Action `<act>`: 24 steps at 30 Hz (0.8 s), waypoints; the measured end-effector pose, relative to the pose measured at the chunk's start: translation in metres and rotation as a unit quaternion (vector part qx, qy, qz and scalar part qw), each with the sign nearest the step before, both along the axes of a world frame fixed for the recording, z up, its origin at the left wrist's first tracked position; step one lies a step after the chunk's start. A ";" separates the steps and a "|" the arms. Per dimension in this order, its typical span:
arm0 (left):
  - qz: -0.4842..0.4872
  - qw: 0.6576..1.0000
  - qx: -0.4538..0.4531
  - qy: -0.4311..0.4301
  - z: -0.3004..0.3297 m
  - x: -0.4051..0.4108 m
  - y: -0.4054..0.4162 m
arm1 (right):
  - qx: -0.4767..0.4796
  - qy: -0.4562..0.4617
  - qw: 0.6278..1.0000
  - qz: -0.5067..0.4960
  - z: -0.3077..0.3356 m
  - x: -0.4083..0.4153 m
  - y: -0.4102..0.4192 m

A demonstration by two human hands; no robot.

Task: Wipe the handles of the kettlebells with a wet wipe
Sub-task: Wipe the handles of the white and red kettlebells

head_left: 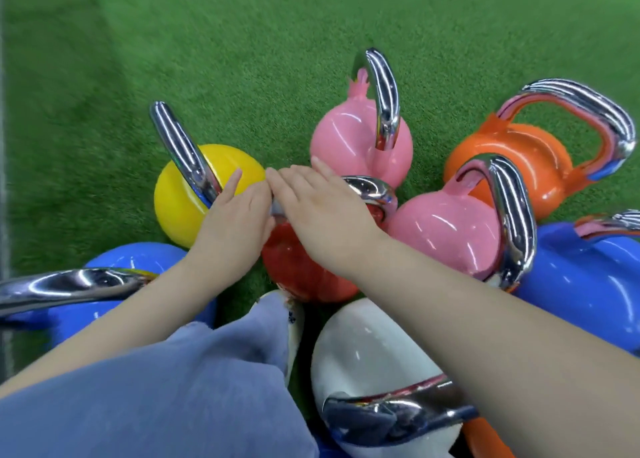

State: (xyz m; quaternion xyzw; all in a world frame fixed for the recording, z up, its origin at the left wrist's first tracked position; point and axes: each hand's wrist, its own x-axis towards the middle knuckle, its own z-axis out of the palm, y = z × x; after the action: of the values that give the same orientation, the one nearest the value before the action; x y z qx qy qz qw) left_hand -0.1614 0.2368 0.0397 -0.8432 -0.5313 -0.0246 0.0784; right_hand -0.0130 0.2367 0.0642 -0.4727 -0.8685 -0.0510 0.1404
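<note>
A red kettlebell (301,270) stands in the middle of the cluster, and its chrome handle (372,189) shows only at the right end. My left hand (235,215) is on the handle's left end with fingers curled down over it and one finger pointing up. My right hand (320,208) lies flat across the handle's middle, fingers straight and touching the left hand. A pale grey sliver (277,210) shows between the hands; I cannot tell whether it is the wipe or bare handle. Around it stand a yellow kettlebell (176,201), two pink ones (346,139) (446,229) and an orange one (519,156).
Blue kettlebells sit at the left (138,260) and right (581,274), and a white one (374,353) is close below me. My blue-clad knee (194,381) fills the lower left. Green artificial turf (207,42) stretches beyond the cluster.
</note>
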 end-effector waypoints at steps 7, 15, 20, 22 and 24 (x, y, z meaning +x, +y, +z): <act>-0.009 0.995 0.043 -0.093 0.012 0.018 0.002 | -0.016 -0.018 1.000 -0.018 0.005 0.015 -0.001; -0.075 0.985 0.140 -0.067 0.006 0.030 0.013 | -0.026 -0.056 0.994 -0.095 0.004 0.032 -0.011; -0.021 0.987 0.085 -0.136 -0.019 0.010 0.010 | 0.022 -0.080 0.994 -0.076 -0.004 0.006 -0.017; 0.000 0.975 0.082 -0.204 -0.033 0.008 0.005 | 0.040 -0.081 0.995 -0.044 -0.008 -0.005 -0.017; 0.013 0.952 0.041 -0.303 -0.044 0.004 0.001 | 0.046 -0.087 0.995 -0.019 -0.010 -0.014 -0.015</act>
State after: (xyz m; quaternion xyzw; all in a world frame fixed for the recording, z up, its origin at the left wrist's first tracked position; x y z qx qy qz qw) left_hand -0.1578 0.2374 -0.0048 -0.7851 -0.5396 -0.2995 -0.0519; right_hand -0.0271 0.2214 0.0547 -0.4757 -0.8651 -0.1346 0.0850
